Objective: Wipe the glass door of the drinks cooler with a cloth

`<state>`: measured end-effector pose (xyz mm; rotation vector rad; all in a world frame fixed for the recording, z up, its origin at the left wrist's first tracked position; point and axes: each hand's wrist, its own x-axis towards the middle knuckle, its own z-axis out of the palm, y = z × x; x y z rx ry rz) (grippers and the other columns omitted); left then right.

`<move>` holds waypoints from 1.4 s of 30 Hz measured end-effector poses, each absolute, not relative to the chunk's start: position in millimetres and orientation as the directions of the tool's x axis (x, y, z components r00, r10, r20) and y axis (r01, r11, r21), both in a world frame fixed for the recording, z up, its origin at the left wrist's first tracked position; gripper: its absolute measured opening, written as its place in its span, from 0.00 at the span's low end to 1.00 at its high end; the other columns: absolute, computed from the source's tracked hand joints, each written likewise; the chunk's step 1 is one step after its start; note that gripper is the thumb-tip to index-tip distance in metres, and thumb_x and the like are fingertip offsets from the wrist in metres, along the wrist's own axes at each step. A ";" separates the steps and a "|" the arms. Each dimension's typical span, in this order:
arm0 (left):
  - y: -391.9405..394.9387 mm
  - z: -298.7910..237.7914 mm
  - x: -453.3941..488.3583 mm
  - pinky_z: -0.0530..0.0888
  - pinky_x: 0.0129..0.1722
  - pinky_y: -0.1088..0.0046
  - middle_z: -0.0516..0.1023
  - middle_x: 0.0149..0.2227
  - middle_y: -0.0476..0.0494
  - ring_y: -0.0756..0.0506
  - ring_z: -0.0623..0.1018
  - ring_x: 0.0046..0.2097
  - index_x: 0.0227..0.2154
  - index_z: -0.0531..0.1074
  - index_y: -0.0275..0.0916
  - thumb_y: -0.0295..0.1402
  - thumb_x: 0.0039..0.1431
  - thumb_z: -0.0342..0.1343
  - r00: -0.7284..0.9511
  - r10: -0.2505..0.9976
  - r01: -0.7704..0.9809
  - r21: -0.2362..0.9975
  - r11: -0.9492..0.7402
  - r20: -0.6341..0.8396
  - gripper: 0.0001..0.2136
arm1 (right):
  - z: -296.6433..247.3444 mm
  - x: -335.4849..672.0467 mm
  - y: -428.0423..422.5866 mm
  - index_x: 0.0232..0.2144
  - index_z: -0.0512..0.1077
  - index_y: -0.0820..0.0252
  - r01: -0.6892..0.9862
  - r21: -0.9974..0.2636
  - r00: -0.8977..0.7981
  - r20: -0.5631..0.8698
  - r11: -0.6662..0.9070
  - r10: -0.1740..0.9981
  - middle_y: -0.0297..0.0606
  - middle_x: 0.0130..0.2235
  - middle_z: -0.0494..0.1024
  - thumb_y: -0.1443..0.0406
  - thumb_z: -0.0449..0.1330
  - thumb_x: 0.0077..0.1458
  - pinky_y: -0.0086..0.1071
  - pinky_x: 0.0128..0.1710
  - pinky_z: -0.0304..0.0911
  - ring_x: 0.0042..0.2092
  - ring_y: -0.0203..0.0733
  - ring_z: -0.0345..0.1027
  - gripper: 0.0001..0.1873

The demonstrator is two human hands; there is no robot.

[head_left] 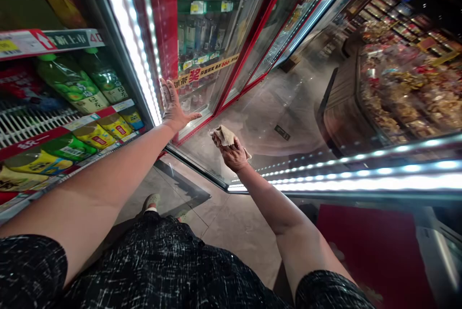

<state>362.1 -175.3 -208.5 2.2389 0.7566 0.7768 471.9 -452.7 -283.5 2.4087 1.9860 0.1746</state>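
Observation:
My left hand has its fingers spread at the bright light strip along the edge of the cooler, and holds nothing. Whether its palm presses on the frame or the glass, I cannot tell. A folded beige cloth is in my right hand, with the fingers curled round it. That hand is at the lower part of an open glass door, whose right edge is a lit frame. Contact between cloth and glass is not certain from this angle.
Green-capped bottles and yellow-labelled bottles fill the cooler shelves on the left. Red-framed glass doors continue ahead. A rounded wooden counter heaped with packaged goods stands right. Below are my shoe and a tiled floor.

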 end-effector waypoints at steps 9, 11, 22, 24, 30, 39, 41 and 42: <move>-154.6 -224.8 347.0 0.40 0.73 0.57 0.18 0.73 0.40 0.41 0.26 0.73 0.73 0.29 0.40 0.27 0.55 0.58 0.755 0.579 0.211 0.722 -0.659 0.308 0.50 | -287.2 457.3 -411.6 0.59 0.72 0.64 0.987 0.125 0.103 -0.039 -0.098 0.994 0.47 0.53 0.80 0.74 0.50 0.63 0.45 0.74 0.44 0.58 0.46 0.71 0.25; -149.0 -228.4 342.6 0.41 0.73 0.58 0.19 0.73 0.41 0.41 0.27 0.73 0.73 0.32 0.39 0.24 0.54 0.55 0.771 0.547 0.183 0.709 -0.681 0.326 0.49 | -273.6 459.6 -397.3 0.63 0.68 0.63 0.981 0.142 0.132 0.014 -0.132 0.991 0.47 0.55 0.79 0.73 0.48 0.65 0.48 0.75 0.40 0.59 0.47 0.69 0.26; -124.6 -237.5 323.2 0.54 0.72 0.58 0.29 0.75 0.42 0.43 0.38 0.74 0.72 0.45 0.40 0.19 0.54 0.45 0.823 0.450 0.144 0.639 -0.756 0.347 0.41 | -285.9 445.5 -355.6 0.53 0.77 0.64 0.990 0.142 0.041 -0.125 -0.023 0.991 0.44 0.51 0.82 0.74 0.53 0.62 0.41 0.73 0.50 0.56 0.43 0.73 0.20; -122.0 -238.6 321.3 0.57 0.71 0.58 0.30 0.75 0.43 0.43 0.40 0.74 0.72 0.46 0.42 0.18 0.54 0.46 0.833 0.437 0.140 0.635 -0.760 0.339 0.41 | -274.6 447.0 -346.2 0.57 0.74 0.63 0.988 0.149 0.051 -0.096 -0.036 0.994 0.44 0.51 0.82 0.74 0.51 0.63 0.44 0.75 0.43 0.56 0.43 0.73 0.23; -119.5 -245.3 321.5 0.58 0.70 0.58 0.28 0.74 0.40 0.42 0.42 0.74 0.72 0.45 0.40 0.17 0.55 0.45 0.842 0.411 0.140 0.593 -0.793 0.350 0.41 | -258.4 444.1 -319.1 0.62 0.69 0.61 0.979 0.158 0.125 0.044 -0.131 0.991 0.44 0.52 0.80 0.74 0.48 0.65 0.49 0.76 0.30 0.54 0.46 0.73 0.27; -97.8 -238.0 305.0 0.66 0.65 0.70 0.33 0.75 0.43 0.47 0.52 0.73 0.71 0.51 0.40 0.16 0.55 0.42 0.905 0.306 0.105 0.541 -0.834 0.296 0.39 | -280.9 431.7 -288.5 0.55 0.75 0.62 0.989 0.141 0.041 -0.044 -0.034 0.998 0.42 0.47 0.83 0.72 0.49 0.65 0.44 0.75 0.43 0.52 0.43 0.75 0.21; -94.7 -235.8 303.0 0.65 0.66 0.73 0.35 0.75 0.44 0.48 0.53 0.72 0.70 0.53 0.40 0.16 0.56 0.42 0.911 0.293 0.095 0.544 -0.834 0.289 0.37 | -273.2 431.8 -277.2 0.59 0.71 0.64 0.987 0.147 0.066 0.002 -0.066 0.998 0.44 0.52 0.81 0.73 0.48 0.66 0.46 0.76 0.39 0.55 0.44 0.73 0.23; -94.2 -235.3 302.6 0.63 0.67 0.73 0.36 0.75 0.44 0.48 0.52 0.73 0.70 0.54 0.40 0.17 0.57 0.42 0.912 0.291 0.093 0.545 -0.834 0.289 0.36 | -270.6 431.4 -271.8 0.61 0.70 0.64 0.985 0.150 0.079 0.024 -0.082 0.997 0.45 0.54 0.79 0.73 0.48 0.66 0.48 0.76 0.37 0.56 0.45 0.73 0.25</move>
